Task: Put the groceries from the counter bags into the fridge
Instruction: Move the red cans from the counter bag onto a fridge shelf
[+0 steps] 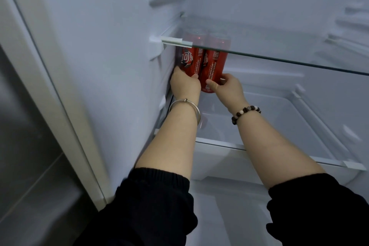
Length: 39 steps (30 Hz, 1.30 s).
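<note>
In the back left corner of the fridge, beneath the upper clear glass shelf point(279, 46), two tall slim red metal drink cans point(201, 64) stand upright side by side, touching each other and close to the white left wall point(119, 46). The left hand point(185, 84) grasps the left can point(189, 62) low on its body with its fingers curled round it. The right hand point(229, 88) grasps the right can point(212, 66) the same way, thumb on the front. I cannot tell whether their bases rest on the lower glass shelf point(259, 122) (the hands cover them).

Each can is printed with white lettering and a small code patch near the top, and the tops show dimly through the glass above.

Full cans like these are probably fairly heavy for their size, rigid but easy to dent, and smooth enough to slip. A low wrap round the body looks the safest hold, and being tall and narrow they would likely tip if nudged near the top.
</note>
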Tool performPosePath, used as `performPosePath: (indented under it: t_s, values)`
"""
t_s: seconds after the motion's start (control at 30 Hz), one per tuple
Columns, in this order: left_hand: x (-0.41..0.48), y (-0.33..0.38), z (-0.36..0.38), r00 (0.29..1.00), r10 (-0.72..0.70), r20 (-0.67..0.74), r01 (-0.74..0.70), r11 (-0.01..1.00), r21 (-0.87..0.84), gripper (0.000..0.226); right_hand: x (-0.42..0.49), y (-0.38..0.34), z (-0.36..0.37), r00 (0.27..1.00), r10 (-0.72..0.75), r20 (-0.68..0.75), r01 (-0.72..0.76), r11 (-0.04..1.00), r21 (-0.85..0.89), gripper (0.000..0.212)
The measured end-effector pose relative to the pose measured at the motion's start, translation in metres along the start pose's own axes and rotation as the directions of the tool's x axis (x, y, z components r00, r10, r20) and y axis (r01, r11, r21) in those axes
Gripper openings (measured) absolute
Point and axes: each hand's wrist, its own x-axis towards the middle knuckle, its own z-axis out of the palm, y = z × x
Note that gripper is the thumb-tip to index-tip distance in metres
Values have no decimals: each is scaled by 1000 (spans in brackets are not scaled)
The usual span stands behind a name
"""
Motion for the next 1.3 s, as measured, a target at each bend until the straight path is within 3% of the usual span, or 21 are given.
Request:
performPosePath:
  t_s: [0.17,0.53,0.8,0.97,1.13,1.3]
  values:
    - [0,-1,-2,999,22,-34,-20,998,56,29,-2,-1,-1,999,4,-51,-4,1000,-6,38]
    - [-5,3,-1,998,38,-55,-31,991,129,30,-3,-3,1,998,22,-52,-25,998,-53,38]
    - [-28,12,-3,998,-56,22,57,996,-62,57,-17,-11,-10,989,145,-15,-145,987,-71,57]
    - [-52,6,-7,995,-4,100,14,995,-100,65,-50,-15,-26,990,138,-40,-143,980,-140,48]
    - [-84,-2,-8,960,142,243,-162,985,64,58,-93,-8,-46,981,94,-172,-126,974,-186,34]
    - [-126,-9,-15,816,361,451,-492,843,216,44,-148,6,-63,939,-33,-344,-71,956,-285,35]
